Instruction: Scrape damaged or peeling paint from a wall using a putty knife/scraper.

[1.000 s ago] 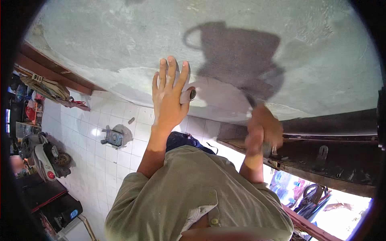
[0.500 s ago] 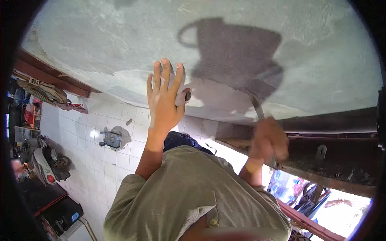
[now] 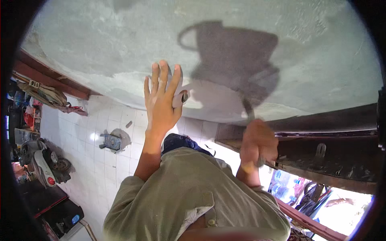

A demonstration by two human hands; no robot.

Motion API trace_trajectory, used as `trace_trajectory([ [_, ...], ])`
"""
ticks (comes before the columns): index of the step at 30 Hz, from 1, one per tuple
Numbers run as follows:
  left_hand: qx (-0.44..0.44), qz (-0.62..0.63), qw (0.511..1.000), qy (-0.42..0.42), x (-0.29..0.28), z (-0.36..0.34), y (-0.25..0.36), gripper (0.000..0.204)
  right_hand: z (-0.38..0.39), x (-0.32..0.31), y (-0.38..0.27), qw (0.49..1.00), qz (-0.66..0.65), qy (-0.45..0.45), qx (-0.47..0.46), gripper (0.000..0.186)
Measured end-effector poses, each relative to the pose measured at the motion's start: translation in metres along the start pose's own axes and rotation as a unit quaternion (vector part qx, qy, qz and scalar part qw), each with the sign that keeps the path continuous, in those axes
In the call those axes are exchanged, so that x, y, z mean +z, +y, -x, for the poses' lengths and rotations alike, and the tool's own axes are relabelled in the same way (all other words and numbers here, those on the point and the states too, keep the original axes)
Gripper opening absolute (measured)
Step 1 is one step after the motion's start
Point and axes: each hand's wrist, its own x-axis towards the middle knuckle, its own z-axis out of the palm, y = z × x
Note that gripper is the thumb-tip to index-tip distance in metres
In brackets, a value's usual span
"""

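My left hand (image 3: 160,98) lies against the grey plastered wall (image 3: 100,48) with its fingers stretched and spread. A small rolled sheet (image 3: 179,99), pale outside and dark inside its open end, is tucked at the thumb; what it is made of I cannot tell. To the right, my right hand (image 3: 259,141) is closed around a scraper-like tool (image 3: 248,109). Its dark, narrow blade points up at the wall, and the butt of the handle shows below the fist. Motion blur and shadow hide the blade's tip, so contact with the wall cannot be told.
A dark wooden ledge (image 3: 333,156) runs below the wall at right, with bottles (image 3: 283,184) beyond it. Down on the white tiled floor (image 3: 98,164) stands a small blue-grey stool (image 3: 112,141). A parked scooter (image 3: 46,162) and a black case (image 3: 60,213) are at left.
My right hand and the tool have shifted left and slightly down along the wall. My left hand stays spread on the wall, moved only slightly left.
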Motion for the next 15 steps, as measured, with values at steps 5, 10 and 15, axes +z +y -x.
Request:
trace_trajectory([
  [5,-0.007,0.000,1.000,-0.008,-0.004,-0.001,0.005,0.066,0.035,0.006,0.013,0.986,0.036,0.102,0.127,0.052],
  [10,-0.003,-0.037,0.999,-0.036,-0.009,-0.004,0.009,0.071,-0.002,0.020,0.020,0.995,-0.034,0.081,0.040,0.060],
  [15,0.001,-0.019,1.000,-0.019,-0.006,-0.003,0.006,0.071,0.010,0.006,-0.009,0.997,0.035,0.025,0.059,0.058],
])
